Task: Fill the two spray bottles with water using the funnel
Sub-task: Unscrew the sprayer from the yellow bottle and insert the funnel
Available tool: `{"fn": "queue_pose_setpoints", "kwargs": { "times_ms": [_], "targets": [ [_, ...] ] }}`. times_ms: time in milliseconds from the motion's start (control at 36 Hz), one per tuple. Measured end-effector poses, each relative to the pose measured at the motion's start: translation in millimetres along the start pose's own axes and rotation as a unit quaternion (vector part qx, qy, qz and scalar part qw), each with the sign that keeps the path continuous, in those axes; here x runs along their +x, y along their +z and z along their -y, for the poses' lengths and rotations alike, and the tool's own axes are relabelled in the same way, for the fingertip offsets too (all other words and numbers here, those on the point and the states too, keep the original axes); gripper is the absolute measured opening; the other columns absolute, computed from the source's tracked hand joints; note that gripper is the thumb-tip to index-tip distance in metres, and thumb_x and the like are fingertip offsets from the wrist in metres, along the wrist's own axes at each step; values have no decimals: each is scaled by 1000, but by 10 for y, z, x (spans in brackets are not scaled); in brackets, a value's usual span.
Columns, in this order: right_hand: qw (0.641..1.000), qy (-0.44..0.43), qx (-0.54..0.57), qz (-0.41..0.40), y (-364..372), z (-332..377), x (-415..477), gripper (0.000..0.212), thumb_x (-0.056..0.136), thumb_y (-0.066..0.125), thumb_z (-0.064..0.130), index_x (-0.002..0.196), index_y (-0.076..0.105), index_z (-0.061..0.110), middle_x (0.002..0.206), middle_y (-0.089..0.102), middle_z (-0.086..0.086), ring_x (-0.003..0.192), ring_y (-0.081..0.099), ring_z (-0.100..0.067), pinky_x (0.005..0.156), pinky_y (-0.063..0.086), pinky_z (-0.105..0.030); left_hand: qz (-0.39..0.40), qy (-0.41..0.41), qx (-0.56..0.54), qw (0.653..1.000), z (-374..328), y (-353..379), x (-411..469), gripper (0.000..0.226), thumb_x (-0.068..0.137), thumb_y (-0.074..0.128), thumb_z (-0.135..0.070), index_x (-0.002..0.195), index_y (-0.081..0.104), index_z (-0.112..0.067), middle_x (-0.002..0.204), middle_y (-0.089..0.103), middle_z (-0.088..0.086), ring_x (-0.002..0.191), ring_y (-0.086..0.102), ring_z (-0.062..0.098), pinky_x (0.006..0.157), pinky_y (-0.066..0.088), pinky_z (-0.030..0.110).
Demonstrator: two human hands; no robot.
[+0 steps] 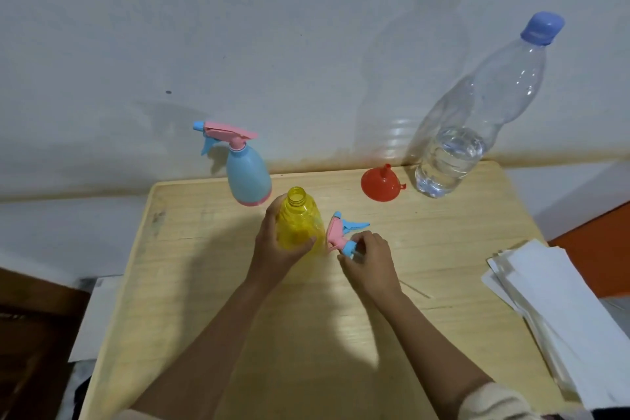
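A yellow spray bottle [301, 222] stands open-necked near the middle of the wooden table [191, 283], and my left hand [278, 245] grips its body. Just to its right, my right hand [366, 261] pinches its removed pink and blue spray head [342, 232], which lies low at the table surface. A blue spray bottle [247, 177] with its pink head still on stands behind, near the wall. The red funnel [381, 183] lies mouth down at the back. To the funnel's right stands a large clear water bottle [474, 119] with a blue cap, partly filled.
A stack of white paper sheets [552, 310] overhangs the table's right edge. The wall [272, 44] runs right behind the table. Bare wood lies in front of my hands.
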State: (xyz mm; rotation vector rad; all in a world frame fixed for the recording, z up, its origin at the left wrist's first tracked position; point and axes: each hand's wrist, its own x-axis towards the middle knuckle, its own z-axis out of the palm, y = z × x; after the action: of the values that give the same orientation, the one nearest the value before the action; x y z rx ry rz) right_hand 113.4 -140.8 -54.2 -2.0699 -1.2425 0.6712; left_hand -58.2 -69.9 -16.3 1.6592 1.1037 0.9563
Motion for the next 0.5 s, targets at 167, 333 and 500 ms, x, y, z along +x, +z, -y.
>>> {"fn": "queue_pose_setpoints", "kwargs": {
  "times_ms": [167, 333, 500],
  "targets": [
    [995, -24, 75, -63, -332, 48, 98, 30, 78, 72, 32, 97, 60, 13, 96, 58, 1, 94, 53, -18, 78, 39, -22, -12, 4, 22, 1000, 47, 6, 24, 80, 61, 74, -49, 123, 27, -68, 128, 43, -28, 119, 45, -10, 97, 42, 24],
    [990, 31, 56, -123, -558, -40, 652, 67, 78, 73, 28, 132, 40, 5, 133, 44, -12, 126, 37, -27, 96, 26, -24, -17, 1, 35, 999, 126, 21, 42, 81, 64, 74, -45, 127, 27, -65, 130, 46, -23, 122, 46, -3, 97, 42, 23],
    [997, 44, 29, -61, -494, -105, 1100, 93, 70, 76, 35, 143, 23, 12, 150, 23, -9, 139, 22, -26, 111, 28, -38, -16, -27, 51, 998, 289, 40, 56, 92, 63, 76, -48, 142, 30, -33, 140, 46, -1, 130, 45, 16, 103, 44, 48]
  ]
}}
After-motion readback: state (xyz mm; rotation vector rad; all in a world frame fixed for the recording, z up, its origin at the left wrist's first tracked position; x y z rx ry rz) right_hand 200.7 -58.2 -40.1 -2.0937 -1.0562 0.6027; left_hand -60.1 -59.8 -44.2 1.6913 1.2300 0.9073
